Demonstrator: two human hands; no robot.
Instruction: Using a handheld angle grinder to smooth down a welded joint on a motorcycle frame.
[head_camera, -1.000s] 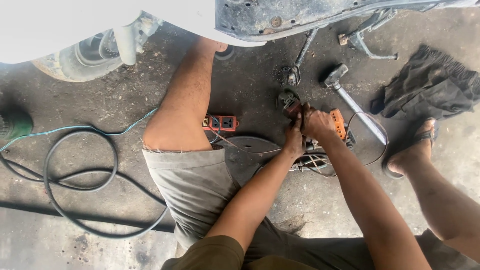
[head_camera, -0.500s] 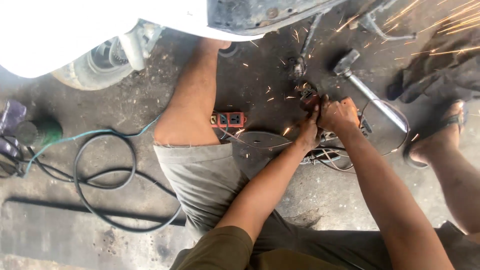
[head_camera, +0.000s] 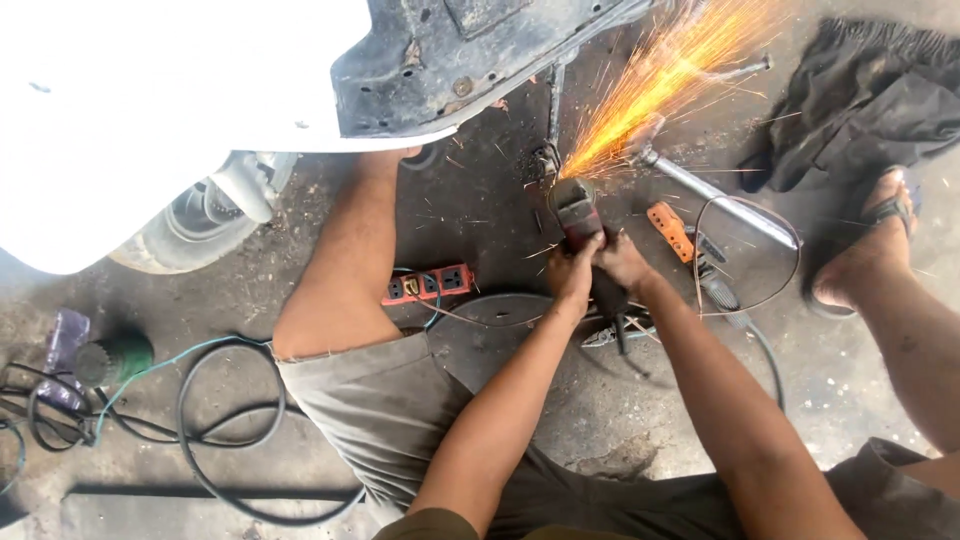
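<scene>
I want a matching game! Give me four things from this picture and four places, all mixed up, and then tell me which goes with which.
Things:
1. grinder
2. power strip
3. cloth
4. sandal

Places or states:
A. dark heap on the floor, top right
B. held in both hands, throwing orange sparks
C. on the foot at the right
D. red, on the floor beside the bent knee

Pairs: 1-B, 2-D, 3-A, 4-C

The left hand and right hand both close around the grinder.
</scene>
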